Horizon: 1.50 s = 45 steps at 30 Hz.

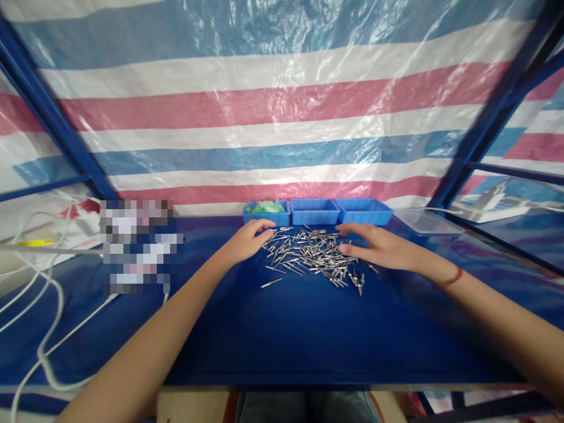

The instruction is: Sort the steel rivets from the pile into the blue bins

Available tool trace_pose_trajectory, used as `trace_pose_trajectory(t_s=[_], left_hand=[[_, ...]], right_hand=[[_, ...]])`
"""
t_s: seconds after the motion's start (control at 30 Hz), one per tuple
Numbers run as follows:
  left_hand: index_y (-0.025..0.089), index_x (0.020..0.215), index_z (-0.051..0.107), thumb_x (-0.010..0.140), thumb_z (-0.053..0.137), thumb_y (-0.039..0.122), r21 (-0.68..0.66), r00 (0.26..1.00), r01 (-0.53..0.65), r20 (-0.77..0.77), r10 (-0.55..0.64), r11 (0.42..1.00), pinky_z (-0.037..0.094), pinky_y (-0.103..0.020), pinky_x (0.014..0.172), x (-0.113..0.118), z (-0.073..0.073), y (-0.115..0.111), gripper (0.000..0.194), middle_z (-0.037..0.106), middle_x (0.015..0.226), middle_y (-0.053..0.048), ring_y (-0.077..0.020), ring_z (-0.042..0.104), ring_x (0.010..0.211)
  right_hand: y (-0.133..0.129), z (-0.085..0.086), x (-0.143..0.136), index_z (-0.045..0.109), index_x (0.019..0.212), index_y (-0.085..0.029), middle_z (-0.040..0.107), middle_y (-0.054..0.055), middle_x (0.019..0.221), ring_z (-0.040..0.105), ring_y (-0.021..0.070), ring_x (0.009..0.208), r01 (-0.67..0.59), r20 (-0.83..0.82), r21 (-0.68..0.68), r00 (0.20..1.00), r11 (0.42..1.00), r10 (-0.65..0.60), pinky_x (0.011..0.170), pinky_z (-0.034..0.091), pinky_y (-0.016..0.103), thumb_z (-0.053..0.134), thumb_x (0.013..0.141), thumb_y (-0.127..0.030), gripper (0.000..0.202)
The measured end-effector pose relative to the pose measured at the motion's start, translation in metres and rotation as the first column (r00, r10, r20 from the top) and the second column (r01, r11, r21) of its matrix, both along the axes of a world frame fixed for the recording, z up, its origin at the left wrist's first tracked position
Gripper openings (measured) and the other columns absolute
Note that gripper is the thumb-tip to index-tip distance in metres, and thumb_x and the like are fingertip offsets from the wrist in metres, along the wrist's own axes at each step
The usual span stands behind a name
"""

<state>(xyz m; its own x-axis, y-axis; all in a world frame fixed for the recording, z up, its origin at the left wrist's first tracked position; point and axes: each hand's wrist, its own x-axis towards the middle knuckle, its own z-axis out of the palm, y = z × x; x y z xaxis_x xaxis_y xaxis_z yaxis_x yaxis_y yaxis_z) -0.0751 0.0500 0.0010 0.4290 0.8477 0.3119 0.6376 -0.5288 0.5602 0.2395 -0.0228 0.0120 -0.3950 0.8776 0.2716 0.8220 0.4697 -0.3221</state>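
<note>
Sheeting (282,108) in shiny stripes of blue, white and red rises before us and fills the whole back of the bay. Below it we have the dark blue worktop (308,335), reaching from our near edge to the foot of that wall, and at each side a blue metal frame (55,111) slants upward. White cables (57,294) loop over the left end, beside a patch blurred into squares that we cannot make out. Along the back, three blue bins stand in a row: the left bin (265,218) holds something green in clear plastic, and next to it come the middle bin (314,217) and the right bin (366,219). Just in front of them we find the metal pins (321,252), rivet-like, heaped loosely and lying at all angles between our hands. To the right of the bins a clear flat panel (429,223) lies near the back. Our left hand (249,239) is at the pile's left edge and our right hand (381,245) at its right; in each the grip is loose, thumb and fingers parted, though we cannot tell whether fingertips touch metal. A thin reddish band (452,278) circles our right wrist. One stray pin (271,283) lies apart, nearer us.
</note>
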Motion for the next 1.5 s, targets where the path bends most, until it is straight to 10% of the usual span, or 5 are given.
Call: trace_pose_trajectory(t_s=[0.27, 0.6, 0.9, 1.27, 1.5], left_hand=[[0.030, 0.139, 0.035, 0.082, 0.041, 0.063, 0.041, 0.939, 0.031, -0.343, -0.015, 0.999, 0.022, -0.051, 0.110, 0.004, -0.030, -0.035, 0.066, 0.030, 0.147, -0.010, -0.0304, 0.029, 0.135], [0.028, 0.143, 0.030, 0.090, 0.025, 0.057, -0.017, 0.910, 0.168, -0.383, -0.162, 0.986, 0.016, -0.049, 0.113, 0.000, -0.027, -0.041, 0.060, 0.026, 0.151, -0.006, -0.0254, 0.021, 0.140], [0.035, 0.145, 0.022, 0.069, 0.056, 0.068, 0.021, 0.883, 0.232, -0.423, -0.202, 0.972, 0.022, -0.052, 0.110, -0.002, -0.026, -0.043, 0.090, 0.008, 0.156, -0.004, -0.0361, 0.015, 0.140], [0.041, 0.143, 0.019, 0.069, 0.054, 0.070, 0.054, 0.925, -0.028, -0.377, 0.046, 0.998, 0.011, -0.069, 0.104, 0.022, -0.037, -0.031, 0.087, 0.001, 0.156, -0.005, -0.0466, 0.006, 0.138], [0.024, 0.135, 0.041, 0.088, 0.043, 0.039, 0.177, 0.963, 0.185, -0.226, -0.143, 0.967, 0.030, -0.043, 0.110, 0.046, -0.037, -0.021, 0.049, 0.038, 0.141, -0.010, -0.0242, 0.037, 0.131]], right_hand=[[-0.037, -0.049, 0.043, 0.002, 0.150, -0.019, 0.028, 0.016, 0.149, 0.026, 0.0373, 0.135, 0.182, 0.047, -0.119, 0.983, 0.976, -0.177, 0.106, 0.030, 0.059, 0.058, 0.071, -0.064, 0.107], [-0.051, -0.045, 0.024, 0.002, 0.150, -0.019, 0.020, 0.015, 0.152, 0.013, 0.0424, 0.135, 0.204, 0.076, -0.146, 0.978, 0.968, -0.195, 0.106, 0.024, 0.063, 0.059, 0.068, -0.068, 0.112], [-0.056, -0.048, 0.021, -0.007, 0.149, -0.019, 0.022, 0.019, 0.150, 0.023, 0.0389, 0.135, 0.143, 0.024, -0.111, 0.990, 0.983, -0.141, 0.107, 0.027, 0.059, 0.062, 0.069, -0.062, 0.114], [-0.015, -0.047, -0.028, 0.013, 0.148, -0.014, 0.025, 0.022, 0.149, 0.021, 0.0396, 0.137, 0.044, 0.014, -0.018, 0.999, 0.999, -0.044, 0.108, 0.025, 0.058, 0.058, 0.067, -0.071, 0.109], [0.024, -0.049, -0.069, 0.054, 0.116, -0.015, 0.058, 0.016, 0.121, 0.054, 0.0269, 0.113, -0.177, -0.060, 0.200, 0.979, 0.964, 0.192, 0.097, 0.042, 0.044, 0.050, 0.086, -0.045, 0.043]])
